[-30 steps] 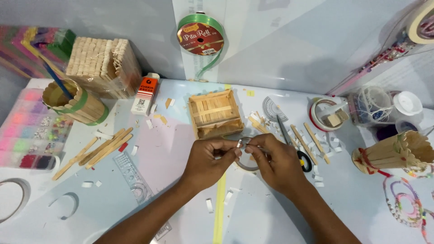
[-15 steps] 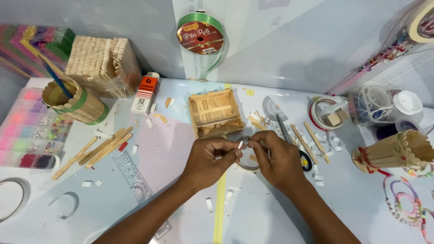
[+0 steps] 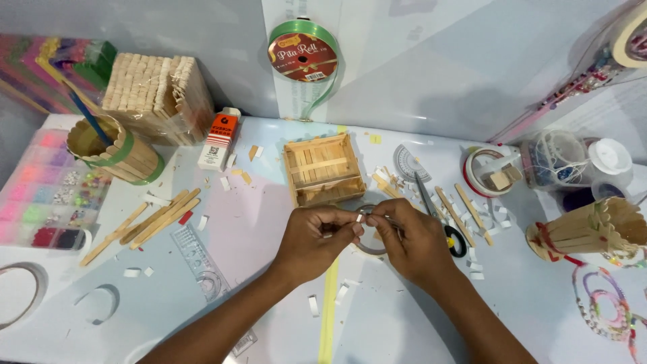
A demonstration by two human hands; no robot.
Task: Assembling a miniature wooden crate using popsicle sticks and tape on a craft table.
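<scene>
A small roll of tape (image 3: 369,237) sits in the centre of the frame, slightly below the middle, just under the wooden box. It is a thin ring, pale and light brown, mostly hidden by fingers. A short white piece of tape (image 3: 360,218) stands at its upper edge, pinched between the fingertips.

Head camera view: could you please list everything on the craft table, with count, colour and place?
tape roll: one, pale, between both hands
small stick box: one, tan, centre
stick pen cup: one, tan with green band, left
stick block: one, tan, back left
loose craft sticks: several, tan, left of centre
glue bottle: one, white and orange, back
ribbon spool: one, green, on wall
scissors: one, black-handled, right of hands
bead tray: one, multicoloured, far left
ruler: one, clear, front left
left hand: pinching tape
right hand: pinching tape
</scene>
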